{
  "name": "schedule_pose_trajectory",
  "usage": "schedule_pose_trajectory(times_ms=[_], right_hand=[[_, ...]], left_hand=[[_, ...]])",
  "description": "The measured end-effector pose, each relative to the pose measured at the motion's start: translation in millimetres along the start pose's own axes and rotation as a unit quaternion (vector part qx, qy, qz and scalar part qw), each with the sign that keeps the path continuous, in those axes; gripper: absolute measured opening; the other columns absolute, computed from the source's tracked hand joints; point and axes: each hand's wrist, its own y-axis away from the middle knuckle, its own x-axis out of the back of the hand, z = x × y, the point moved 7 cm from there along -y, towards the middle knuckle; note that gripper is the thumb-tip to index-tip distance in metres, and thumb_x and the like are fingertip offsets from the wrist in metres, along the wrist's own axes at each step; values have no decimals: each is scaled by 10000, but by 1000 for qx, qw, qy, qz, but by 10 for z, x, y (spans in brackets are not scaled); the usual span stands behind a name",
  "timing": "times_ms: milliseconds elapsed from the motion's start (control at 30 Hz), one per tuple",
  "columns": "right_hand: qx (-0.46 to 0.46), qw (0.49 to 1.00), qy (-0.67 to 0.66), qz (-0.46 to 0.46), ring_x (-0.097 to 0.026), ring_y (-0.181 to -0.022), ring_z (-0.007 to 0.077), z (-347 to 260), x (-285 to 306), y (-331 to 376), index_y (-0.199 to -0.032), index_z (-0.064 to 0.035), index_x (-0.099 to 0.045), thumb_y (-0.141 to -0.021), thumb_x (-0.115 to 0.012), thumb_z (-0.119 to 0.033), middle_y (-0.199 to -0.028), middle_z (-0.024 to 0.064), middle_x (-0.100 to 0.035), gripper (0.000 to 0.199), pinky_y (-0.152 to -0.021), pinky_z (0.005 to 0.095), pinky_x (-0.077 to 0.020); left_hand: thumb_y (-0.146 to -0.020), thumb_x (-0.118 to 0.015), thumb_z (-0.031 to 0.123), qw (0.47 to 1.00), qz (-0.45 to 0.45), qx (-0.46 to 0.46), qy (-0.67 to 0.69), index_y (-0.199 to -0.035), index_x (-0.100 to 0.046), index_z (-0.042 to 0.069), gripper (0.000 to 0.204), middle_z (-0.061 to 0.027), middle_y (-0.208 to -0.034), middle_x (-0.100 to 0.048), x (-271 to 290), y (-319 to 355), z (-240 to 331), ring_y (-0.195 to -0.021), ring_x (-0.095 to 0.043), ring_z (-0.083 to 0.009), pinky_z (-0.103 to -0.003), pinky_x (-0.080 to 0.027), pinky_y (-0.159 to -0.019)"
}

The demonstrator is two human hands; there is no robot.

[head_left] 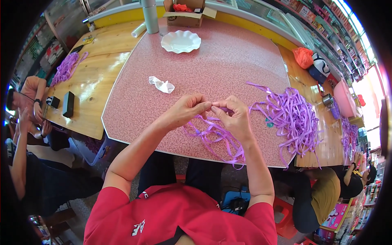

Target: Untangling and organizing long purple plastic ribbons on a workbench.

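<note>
My left hand (184,112) and my right hand (235,118) meet over the pink speckled table (134,106), both with fingers pinched together. Between the fingers of my right hand a bit of purple ribbon strap (224,109) shows. The left thumb and forefinger press at the same spot; what lies between their tips is mostly hidden. Below the hands, a few loose purple straps (233,148) loop over the tabletop to its near edge. To the right lies a large tangled heap of purple straps (295,118), with a small green piece (269,123) at its left side.
A crumpled white tissue (162,85) lies left of centre. Farther back are a white scalloped bowl (181,42), a pale cylinder (150,18) and an open cardboard box (183,19). Wooden tables flank mine; the left one holds more purple straps (66,68). People sit on both sides.
</note>
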Motion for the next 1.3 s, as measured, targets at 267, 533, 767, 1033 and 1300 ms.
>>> schedule_pose_trajectory(times_ms=[267,533,767,1033,1300], right_hand=[[-32,997,-63,28,-467,-668,36,79,64,65,-914,-32,-752,-859,-740,-20,-782,-28,-571,58,-564,212,-352],[-48,996,-69,18,-464,-671,32,50,58,77,-912,-27,-751,-875,-742,-55,-759,-39,-556,47,-579,205,-355],[-38,997,-56,22,-485,-684,35,68,66,84,-892,-21,-737,-872,-748,-61,-767,-31,-568,46,-577,205,-364],[-104,983,-150,2,-490,-671,-1,178,233,48,-927,-35,-717,-887,-736,-65,-779,-70,-614,54,-584,170,-370],[-55,991,-112,46,-502,-674,6,210,119,91,-917,-28,-708,-894,-714,-34,-771,-53,-610,24,-584,178,-390]], left_hand=[[-946,-653,154,937,117,-215,-251,-1080,-692,41,179,-48,-989,-670,-58,151,497,-967,-634,-180,-314,-481,-872],[-816,-746,119,799,153,-372,-447,-966,-706,84,159,-38,-929,-674,-207,241,625,-895,-655,-206,-461,-405,-1003],[-824,-697,65,805,157,-359,-445,-866,-622,57,86,-63,-848,-621,-244,250,650,-876,-630,-244,-454,-423,-961],[-997,-562,170,991,77,-88,-66,-1010,-574,48,123,-42,-903,-599,-92,131,181,-913,-586,-135,-316,-440,-886],[-1020,-548,183,928,37,-88,361,-1049,-579,77,114,-55,-1065,-644,-189,149,12,-949,-565,-93,-267,-432,-875]])
